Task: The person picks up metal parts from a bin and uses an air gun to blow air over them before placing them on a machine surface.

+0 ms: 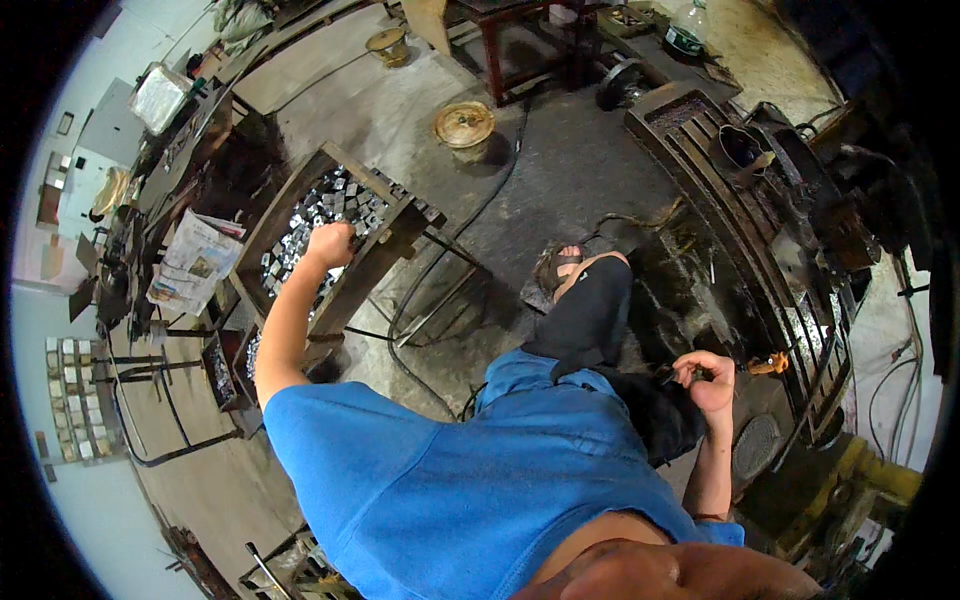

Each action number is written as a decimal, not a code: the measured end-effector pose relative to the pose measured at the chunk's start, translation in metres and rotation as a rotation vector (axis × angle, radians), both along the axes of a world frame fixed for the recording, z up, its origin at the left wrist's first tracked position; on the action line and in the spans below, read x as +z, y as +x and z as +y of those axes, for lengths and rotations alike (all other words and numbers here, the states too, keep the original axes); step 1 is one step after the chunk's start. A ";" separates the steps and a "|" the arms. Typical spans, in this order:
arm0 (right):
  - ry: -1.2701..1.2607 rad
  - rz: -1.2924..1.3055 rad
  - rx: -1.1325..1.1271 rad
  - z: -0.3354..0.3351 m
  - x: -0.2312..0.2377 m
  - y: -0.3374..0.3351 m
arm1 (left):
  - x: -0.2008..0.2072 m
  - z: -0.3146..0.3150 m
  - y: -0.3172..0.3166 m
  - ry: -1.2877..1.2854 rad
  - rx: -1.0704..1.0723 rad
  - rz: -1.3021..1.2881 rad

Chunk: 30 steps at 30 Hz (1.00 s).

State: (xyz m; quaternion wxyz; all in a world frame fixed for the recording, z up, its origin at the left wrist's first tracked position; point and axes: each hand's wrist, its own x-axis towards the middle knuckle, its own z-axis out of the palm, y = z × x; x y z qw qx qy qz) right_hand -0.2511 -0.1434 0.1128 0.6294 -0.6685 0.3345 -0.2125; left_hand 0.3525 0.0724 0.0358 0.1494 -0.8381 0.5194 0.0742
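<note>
My left hand (332,245) reaches over a wooden box (262,222) filled with small grey metal blocks (312,212). Its fingers are curled closed, and whatever they hold is hidden. On the other side, my right hand (706,380) is raised near my right thigh, beside the slatted metal bench. Those fingers are bent in a pinch, with something small and dark between them that I cannot make out. Just right of that hand is an orange-brown knob-like piece (768,363) at the bench's edge.
A slatted metal bench (705,150) curves along the right, with a dark pot (742,148) on it. Two lidded buckets (464,126) stand on the floor ahead. A dark cable (478,212) crosses the floor. Folded newspaper (195,262) lies left of the box.
</note>
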 end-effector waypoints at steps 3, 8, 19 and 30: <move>-0.016 0.040 0.018 -0.001 -0.005 0.001 | -0.003 -0.003 -0.001 -0.014 -0.022 0.001; -0.102 0.074 0.036 0.000 -0.001 0.009 | -0.004 -0.017 0.010 0.173 -0.047 -0.030; -0.095 0.140 -0.040 0.006 -0.007 -0.003 | -0.003 -0.027 0.005 0.267 0.032 -0.046; -0.061 0.172 0.012 0.001 -0.005 0.009 | -0.008 -0.015 -0.004 -0.120 0.174 -0.092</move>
